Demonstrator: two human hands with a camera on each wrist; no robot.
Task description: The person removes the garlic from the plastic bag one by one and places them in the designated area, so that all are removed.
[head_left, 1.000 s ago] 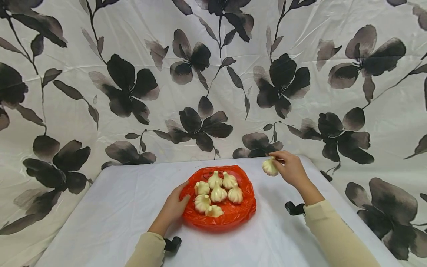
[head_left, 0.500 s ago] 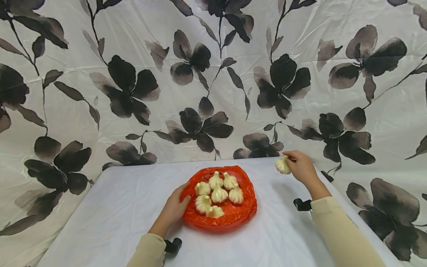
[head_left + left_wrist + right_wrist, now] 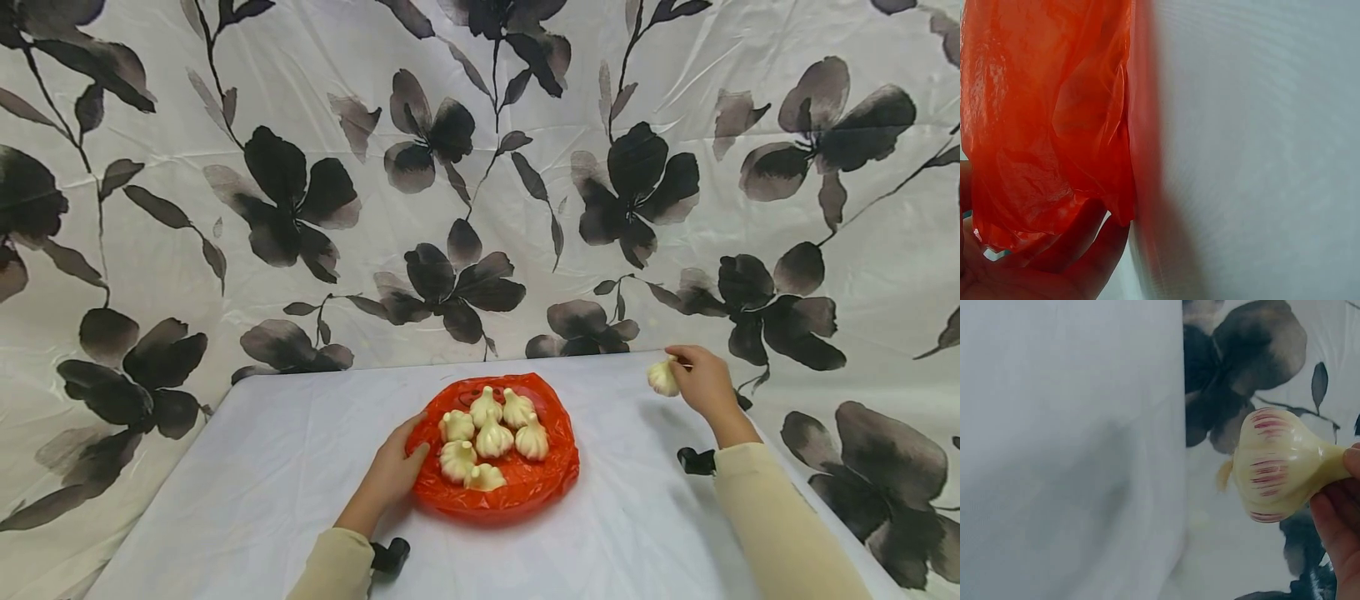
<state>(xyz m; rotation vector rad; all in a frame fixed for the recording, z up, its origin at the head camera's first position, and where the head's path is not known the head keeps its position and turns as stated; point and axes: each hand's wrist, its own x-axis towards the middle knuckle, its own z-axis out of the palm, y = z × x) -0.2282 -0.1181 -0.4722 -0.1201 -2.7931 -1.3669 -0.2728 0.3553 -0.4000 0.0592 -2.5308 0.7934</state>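
Observation:
A red plastic bag (image 3: 555,475), spread open in a round shape, stands on the table with several garlic bulbs (image 3: 493,438) in it. My left hand (image 3: 390,468) grips the bag's left side, thumb at the rim and fingers (image 3: 1100,253) under the plastic in the left wrist view. Off to the right, near the table's far right corner, my right hand (image 3: 707,385) pinches one garlic bulb (image 3: 662,379) by its stem, held above the tabletop. The right wrist view shows that bulb (image 3: 1269,465) has purple streaks and a root tuft.
A white cloth covers the table (image 3: 270,475). Behind it hangs a pale curtain (image 3: 540,275) printed with dark flowers, close to the table's far edge. Both wrists wear black camera mounts.
My right hand has moved to the right with the garlic bulb, away from the bag. My left hand and the bag have stayed in place.

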